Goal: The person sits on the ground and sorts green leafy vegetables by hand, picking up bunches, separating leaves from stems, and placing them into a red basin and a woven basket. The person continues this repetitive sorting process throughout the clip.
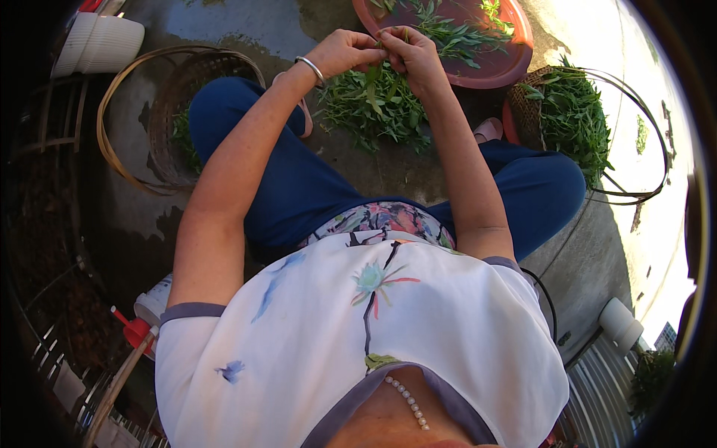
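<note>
My left hand [344, 53], with a silver bangle at its wrist, meets my right hand [411, 56] fingertip to fingertip above a heap of leafy green stems [375, 112] on the concrete. Pinched between the fingers of both hands is a green leafy sprig [374, 92], its leaves hanging down. Just beyond my right hand stands a round reddish-brown plastic basin [487, 79] with more leafy greens [456, 39] in it. How the fingertips grip the stem is partly hidden.
At left stands a woven basket [168, 134] with a hoop handle and some greens inside. At right, a woven basket [532, 92] overflows with leafy greens. White ribbed pots [98, 45] are at the upper left. A white container [620, 325] lies at the lower right.
</note>
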`<state>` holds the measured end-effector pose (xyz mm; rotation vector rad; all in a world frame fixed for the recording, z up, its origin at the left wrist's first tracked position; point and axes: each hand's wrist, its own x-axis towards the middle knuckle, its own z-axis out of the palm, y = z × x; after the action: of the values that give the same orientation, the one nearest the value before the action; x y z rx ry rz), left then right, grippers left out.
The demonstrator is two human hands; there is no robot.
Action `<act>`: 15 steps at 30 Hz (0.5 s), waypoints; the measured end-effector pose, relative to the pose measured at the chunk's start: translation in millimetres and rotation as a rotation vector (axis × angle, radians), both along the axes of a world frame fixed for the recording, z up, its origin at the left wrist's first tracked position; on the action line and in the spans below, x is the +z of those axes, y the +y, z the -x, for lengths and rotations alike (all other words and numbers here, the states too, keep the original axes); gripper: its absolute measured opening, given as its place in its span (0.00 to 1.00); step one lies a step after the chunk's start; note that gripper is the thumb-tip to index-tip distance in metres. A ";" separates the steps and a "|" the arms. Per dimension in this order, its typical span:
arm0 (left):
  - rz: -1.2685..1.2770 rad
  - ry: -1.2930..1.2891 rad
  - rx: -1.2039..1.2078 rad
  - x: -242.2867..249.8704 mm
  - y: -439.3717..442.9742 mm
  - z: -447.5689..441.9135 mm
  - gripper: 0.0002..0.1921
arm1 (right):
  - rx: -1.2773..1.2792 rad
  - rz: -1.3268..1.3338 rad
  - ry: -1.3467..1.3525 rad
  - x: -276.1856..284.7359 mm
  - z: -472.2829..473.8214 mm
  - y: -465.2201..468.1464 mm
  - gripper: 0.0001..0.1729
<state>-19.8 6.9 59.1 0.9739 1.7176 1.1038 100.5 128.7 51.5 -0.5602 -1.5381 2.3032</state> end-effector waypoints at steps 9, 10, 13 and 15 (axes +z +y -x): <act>-0.049 -0.107 0.021 -3.3 -1.4 5.1 0.10 | -0.084 -0.066 0.027 2.9 1.3 -8.2 0.07; -0.058 -0.087 0.024 -2.6 -1.3 4.6 0.10 | -0.118 -0.076 0.024 3.0 2.7 -11.4 0.07; -0.126 -0.087 0.040 -2.4 -1.4 4.2 0.09 | -0.237 -0.014 0.045 1.3 5.7 -10.0 0.06; -0.141 -0.064 0.053 -1.3 -4.5 2.7 0.09 | -0.332 0.060 0.092 2.3 4.4 4.3 0.05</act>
<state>-22.5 2.3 57.9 0.9728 1.6396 1.2916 96.1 133.1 53.8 -0.6604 -1.2329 2.0945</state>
